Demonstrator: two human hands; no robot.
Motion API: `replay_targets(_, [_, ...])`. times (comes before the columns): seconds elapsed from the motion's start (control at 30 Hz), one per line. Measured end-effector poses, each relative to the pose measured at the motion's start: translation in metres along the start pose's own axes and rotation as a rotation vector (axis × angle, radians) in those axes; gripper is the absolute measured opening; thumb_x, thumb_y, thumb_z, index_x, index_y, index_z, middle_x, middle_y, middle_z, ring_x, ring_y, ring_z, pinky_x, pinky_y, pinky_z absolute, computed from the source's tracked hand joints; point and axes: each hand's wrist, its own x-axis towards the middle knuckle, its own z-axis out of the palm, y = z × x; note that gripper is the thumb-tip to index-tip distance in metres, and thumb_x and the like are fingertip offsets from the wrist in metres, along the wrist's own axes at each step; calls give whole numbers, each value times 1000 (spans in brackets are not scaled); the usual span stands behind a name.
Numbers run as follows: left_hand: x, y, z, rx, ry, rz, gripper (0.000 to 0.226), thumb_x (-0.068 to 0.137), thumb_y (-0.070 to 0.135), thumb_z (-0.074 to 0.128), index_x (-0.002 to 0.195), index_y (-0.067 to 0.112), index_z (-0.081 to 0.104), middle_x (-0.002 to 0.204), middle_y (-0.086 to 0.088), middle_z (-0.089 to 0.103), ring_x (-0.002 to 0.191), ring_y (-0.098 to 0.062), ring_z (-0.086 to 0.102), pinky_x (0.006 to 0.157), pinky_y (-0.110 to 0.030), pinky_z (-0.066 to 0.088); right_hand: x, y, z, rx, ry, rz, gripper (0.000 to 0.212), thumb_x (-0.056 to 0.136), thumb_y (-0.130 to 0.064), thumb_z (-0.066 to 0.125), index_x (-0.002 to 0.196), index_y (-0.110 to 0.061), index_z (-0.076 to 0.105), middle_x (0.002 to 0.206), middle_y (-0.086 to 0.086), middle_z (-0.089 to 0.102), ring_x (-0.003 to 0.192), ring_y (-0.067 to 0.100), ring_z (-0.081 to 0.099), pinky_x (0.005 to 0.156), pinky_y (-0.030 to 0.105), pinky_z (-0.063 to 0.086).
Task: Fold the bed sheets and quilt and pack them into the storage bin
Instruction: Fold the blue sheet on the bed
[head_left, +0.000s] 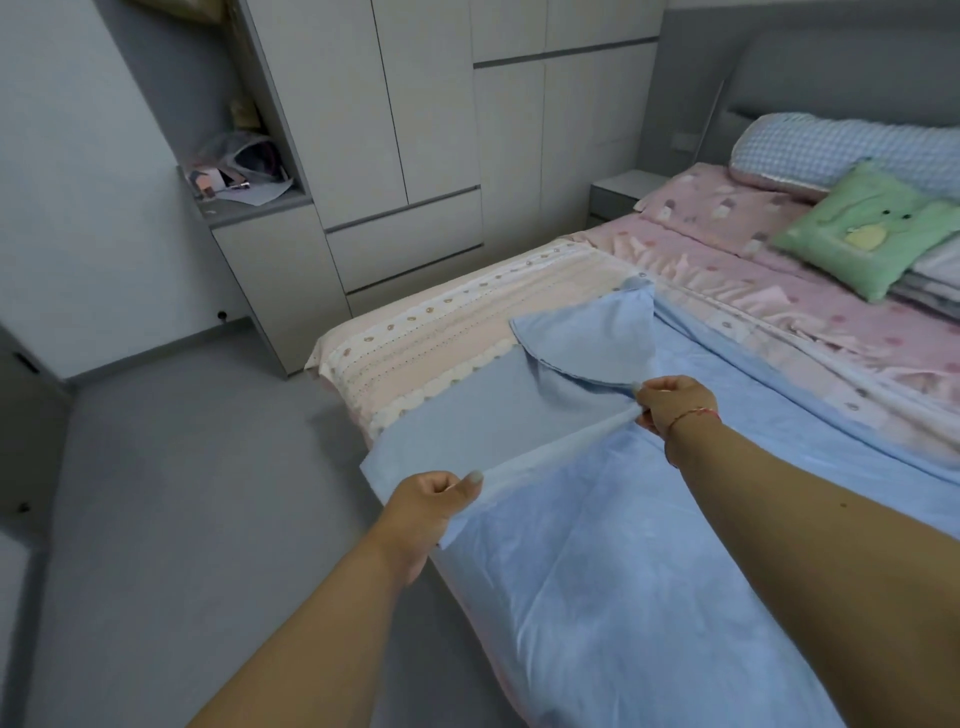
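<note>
Sheet (597, 597) on bed, edge stretched between hands, left (431, 504) and right (675, 405) both pinching it

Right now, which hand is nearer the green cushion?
Right. The right hand grips the blue sheet mid-bed, below-left of the green cushion; the left hand grips it at the bed's edge.

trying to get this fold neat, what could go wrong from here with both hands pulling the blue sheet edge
1. The light blue cotton sheet already has a corner flipped over near the far end; folding now could trap that crease.
2. The left hand and right hand only pinch the edge, so it may slip.
3. Sheet overhanging the bedside could slide floorward.
</note>
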Motion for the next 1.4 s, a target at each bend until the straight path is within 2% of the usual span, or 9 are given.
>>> replay_targets(0.13, [-44, -15, 40, 16, 25, -18, 51, 67, 48, 74, 54, 21, 32, 56, 1, 24, 51, -12, 21, 45, -20, 20, -13, 18, -47, -35, -40, -7, 16, 86, -3, 65, 77, -9, 53, 65, 9, 51, 53, 16, 49, 35, 13, 46])
replay_targets(0.27, [-95, -27, 87, 25, 101, -42, 47, 77, 38, 73, 55, 18, 36, 52, 2, 28, 50, -11, 24, 45, -18, 23, -27, 34, -95, -45, -99, -2, 17, 86, -5, 65, 76, -11, 53, 65, 8, 52, 52, 16, 49, 37, 13, 48])
replay_targets(0.4, [-134, -33, 119, 106, 128, -42, 45, 82, 36, 72, 56, 16, 41, 54, -5, 36, 51, -12, 29, 50, -22, 26, -42, 43, -135, -38, -108, 12, 13, 86, -4, 65, 80, -9, 55, 66, 8, 53, 52, 16, 49, 36, 13, 47])
replay_targets(0.47, [-152, -34, 133, 137, 135, -32, 44, 83, 36, 71, 58, 14, 43, 55, -7, 39, 48, -11, 31, 48, -18, 28, -48, 45, -154, -23, -111, 5, 20, 86, -4, 65, 73, -12, 52, 66, 7, 52, 53, 16, 49, 35, 13, 46])
replay_targets(0.6, [-184, -35, 160, 159, 119, -28, 44, 84, 36, 71, 59, 13, 43, 57, -7, 39, 49, -10, 32, 52, -17, 30, -66, 51, -191, -25, -96, -2, 23, 85, -6, 66, 70, -14, 52, 67, 6, 54, 53, 16, 51, 37, 14, 48])
replay_targets(0.7, [-213, -39, 177, 166, 102, -25, 43, 84, 36, 71, 65, 9, 45, 58, -7, 38, 49, -10, 30, 46, -11, 28, -84, 60, -219, -32, -81, 5, 24, 86, -5, 65, 69, -14, 51, 67, 6, 54, 52, 17, 50, 36, 14, 47])
replay_targets(0.87, [-268, -49, 202, 181, 89, -4, 41, 84, 38, 71, 69, 7, 48, 58, -7, 38, 47, -8, 29, 45, -10, 28, -124, 80, -269, -16, -56, 7, 24, 87, -6, 65, 69, -14, 51, 67, 4, 55, 52, 16, 50, 37, 14, 48])
replay_targets(1.27, [-394, -75, 280, 166, 36, -19, 42, 83, 37, 72, 64, 11, 45, 57, -3, 36, 49, -10, 28, 46, -13, 26, -211, 111, -397, -69, 2, 4, 25, 86, -1, 64, 68, -14, 51, 67, 6, 52, 51, 19, 48, 32, 13, 44])
replay_targets(1.4, [-417, -83, 305, 168, 36, -28, 41, 83, 38, 73, 65, 13, 45, 58, -1, 34, 51, -9, 27, 46, -14, 25, -216, 119, -430, -122, -13, -9, 20, 86, -3, 64, 71, -13, 54, 67, 6, 54, 51, 17, 50, 38, 16, 49])
